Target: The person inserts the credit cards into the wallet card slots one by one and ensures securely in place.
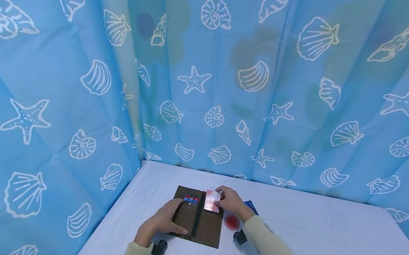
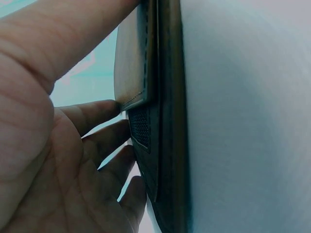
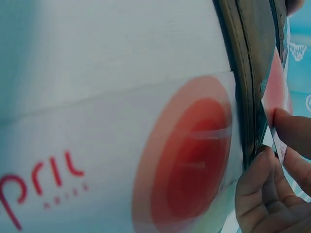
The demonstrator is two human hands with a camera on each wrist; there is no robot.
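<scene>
A brown bifold wallet (image 1: 204, 234) lies spread flat on the white table, with several cards (image 1: 191, 199) in the slots of its left half. My left hand (image 1: 168, 217) rests across that half, thumb near the bottom edge and fingers along the left side. In the left wrist view its fairly straight fingertips touch the wallet's edge (image 2: 167, 121). Between thumb and fingers, my right hand (image 1: 231, 200) pinches a pink-and-white card (image 1: 211, 201) over the upper part of the right half. The right wrist view shows this card (image 3: 276, 92) tilted beside the wallet's edge (image 3: 243, 63).
Right of the wallet lies a whitish sheet with a red round print (image 1: 232, 222) and red lettering (image 3: 58, 172). A blue flat item (image 1: 251, 206) is partly hidden behind the right wrist. Blue shell-patterned curtains (image 1: 204, 131) stand along the table's back and left sides.
</scene>
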